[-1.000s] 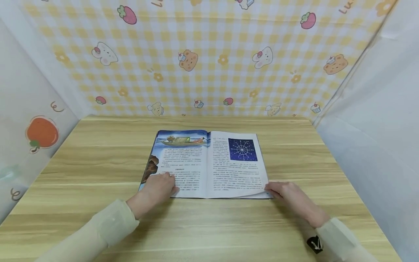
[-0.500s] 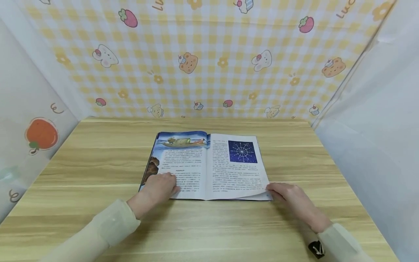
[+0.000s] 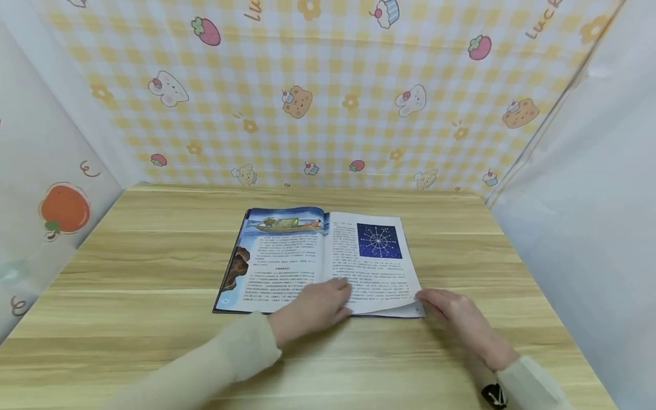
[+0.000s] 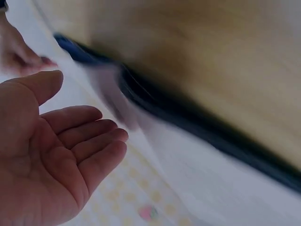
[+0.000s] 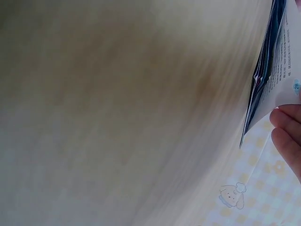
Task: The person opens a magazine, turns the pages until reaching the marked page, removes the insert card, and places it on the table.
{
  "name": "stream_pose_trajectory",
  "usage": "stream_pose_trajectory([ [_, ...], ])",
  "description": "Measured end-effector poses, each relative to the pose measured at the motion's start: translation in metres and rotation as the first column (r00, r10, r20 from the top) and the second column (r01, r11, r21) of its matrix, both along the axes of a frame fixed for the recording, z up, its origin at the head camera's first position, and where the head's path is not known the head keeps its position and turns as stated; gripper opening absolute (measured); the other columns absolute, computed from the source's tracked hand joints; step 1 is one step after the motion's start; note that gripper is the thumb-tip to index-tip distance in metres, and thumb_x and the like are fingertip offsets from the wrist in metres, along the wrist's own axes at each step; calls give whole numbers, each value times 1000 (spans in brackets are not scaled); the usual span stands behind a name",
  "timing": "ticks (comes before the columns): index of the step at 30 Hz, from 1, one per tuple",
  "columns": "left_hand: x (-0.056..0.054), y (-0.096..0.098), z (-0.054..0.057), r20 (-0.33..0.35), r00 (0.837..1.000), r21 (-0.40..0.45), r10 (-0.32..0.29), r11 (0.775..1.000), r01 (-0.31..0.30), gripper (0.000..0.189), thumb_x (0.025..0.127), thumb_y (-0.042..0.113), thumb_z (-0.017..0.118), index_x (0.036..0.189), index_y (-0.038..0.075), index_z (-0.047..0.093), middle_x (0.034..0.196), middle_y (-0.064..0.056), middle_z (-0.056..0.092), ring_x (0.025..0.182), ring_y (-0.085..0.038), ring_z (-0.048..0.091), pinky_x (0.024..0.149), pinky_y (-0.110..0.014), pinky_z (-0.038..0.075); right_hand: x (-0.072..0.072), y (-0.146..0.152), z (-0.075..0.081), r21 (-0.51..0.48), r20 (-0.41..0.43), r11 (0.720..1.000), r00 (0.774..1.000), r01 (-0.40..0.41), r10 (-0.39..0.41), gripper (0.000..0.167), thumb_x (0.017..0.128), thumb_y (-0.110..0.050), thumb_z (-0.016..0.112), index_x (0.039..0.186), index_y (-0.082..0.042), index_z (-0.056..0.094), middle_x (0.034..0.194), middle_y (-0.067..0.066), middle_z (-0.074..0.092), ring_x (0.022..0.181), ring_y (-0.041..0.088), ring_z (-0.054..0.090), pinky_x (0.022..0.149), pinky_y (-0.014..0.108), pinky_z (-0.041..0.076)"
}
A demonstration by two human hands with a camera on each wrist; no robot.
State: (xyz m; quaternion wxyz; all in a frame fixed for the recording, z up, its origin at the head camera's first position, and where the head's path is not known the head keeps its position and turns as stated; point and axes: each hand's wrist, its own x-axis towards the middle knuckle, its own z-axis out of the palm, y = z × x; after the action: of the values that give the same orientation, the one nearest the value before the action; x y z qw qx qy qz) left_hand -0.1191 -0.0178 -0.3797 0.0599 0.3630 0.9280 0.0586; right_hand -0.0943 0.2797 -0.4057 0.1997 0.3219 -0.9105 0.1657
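An open magazine (image 3: 287,259) lies on the wooden table, with a boat picture on its left page and a dark blue star chart (image 3: 379,241) on the right one. My right hand (image 3: 463,324) pinches the lower right corner of the right page (image 3: 389,287), which curls up off the sheets beneath. In the right wrist view, the fingers (image 5: 287,134) sit at that lifted corner. My left hand (image 3: 315,307) is over the lower edge near the spine, and the left wrist view shows its palm (image 4: 61,160) with fingers extended and nothing held.
The wooden table (image 3: 154,245) surrounds the magazine. Behind it rises a yellow checked cloth (image 3: 328,131), with pale walls (image 3: 589,188) at the sides. A small black tag (image 3: 494,395) is beside the right sleeve.
My left hand has left the left page and moved rightward to the spine area. My right hand keeps hold of the page corner, nearly in place.
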Motion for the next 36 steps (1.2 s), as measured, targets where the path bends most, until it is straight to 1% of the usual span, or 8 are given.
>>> stream_pose_trajectory([
  [7, 5, 54, -6, -9, 996, -11, -86, 996, 86, 51, 92, 39, 57, 132, 8, 52, 138, -6, 51, 127, -17, 49, 98, -29, 46, 1, -3, 1, 5, -6, 1000, 1000, 24, -24, 27, 70, 3, 74, 93, -9, 68, 89, 2, 73, 80, 17, 70, 70, 25, 55],
  [12, 4, 76, -10, -41, 993, -50, -107, 993, 105, 48, 92, 38, 58, 130, 9, 54, 134, -4, 55, 122, -15, 53, 92, -27, 50, 2, -4, 0, 1, -2, 1000, 1000, 25, -25, 26, 71, 2, 73, 94, -9, 68, 90, 2, 72, 80, 17, 70, 71, 26, 55],
  [14, 3, 81, -11, -65, 993, -58, -103, 993, 99, 43, 92, 35, 58, 127, 10, 57, 128, -2, 59, 115, -14, 57, 84, -25, 53, 2, -4, 0, 0, -4, 1000, 1000, 22, -22, 26, 71, 1, 74, 94, -9, 68, 91, 2, 72, 81, 17, 70, 71, 26, 55],
  [19, 1, 90, -16, -131, 987, -38, -93, 995, 89, 30, 94, 24, 55, 120, 12, 60, 108, 2, 65, 91, -10, 63, 65, -23, 53, 0, -5, -1, -2, -26, 1000, 1000, 11, -11, 26, 69, 1, 74, 92, -9, 68, 90, 1, 72, 80, 17, 70, 71, 26, 55],
  [25, -2, 94, -19, -173, 980, -54, -100, 994, 91, 35, 93, 15, 56, 128, 12, 56, 104, 2, 68, 81, -10, 66, 60, -22, 53, 0, -5, -2, -13, -29, 1000, 999, 14, -15, 26, 68, 1, 75, 92, -9, 69, 89, 1, 72, 80, 17, 70, 71, 25, 55],
  [29, -5, 93, -20, -159, 984, -39, -83, 996, 77, 47, 93, 13, 56, 139, 10, 45, 102, 0, 71, 74, -11, 67, 57, -21, 53, 0, -5, -1, -35, -49, 998, 998, 49, -51, 29, 67, 2, 77, 93, -8, 68, 88, 2, 71, 79, 16, 69, 70, 25, 54],
  [32, -7, 91, -21, -146, 986, -14, -78, 997, 77, 57, 92, 11, 55, 145, 9, 34, 88, -1, 70, 62, -10, 61, 53, -21, 50, 0, -4, 0, -42, -69, 997, 995, 65, -68, 31, 65, 3, 78, 92, -8, 67, 85, 2, 70, 75, 15, 68, 66, 25, 54],
  [36, -10, 90, -22, -140, 987, 45, -76, 996, 83, 68, 92, 7, 55, 150, 10, 20, 87, -2, 68, 55, -10, 56, 49, -21, 46, 0, -3, 0, -43, -65, 998, 997, 38, -40, 29, 65, 3, 77, 90, -8, 66, 82, 0, 69, 72, 12, 67, 64, 21, 53],
])
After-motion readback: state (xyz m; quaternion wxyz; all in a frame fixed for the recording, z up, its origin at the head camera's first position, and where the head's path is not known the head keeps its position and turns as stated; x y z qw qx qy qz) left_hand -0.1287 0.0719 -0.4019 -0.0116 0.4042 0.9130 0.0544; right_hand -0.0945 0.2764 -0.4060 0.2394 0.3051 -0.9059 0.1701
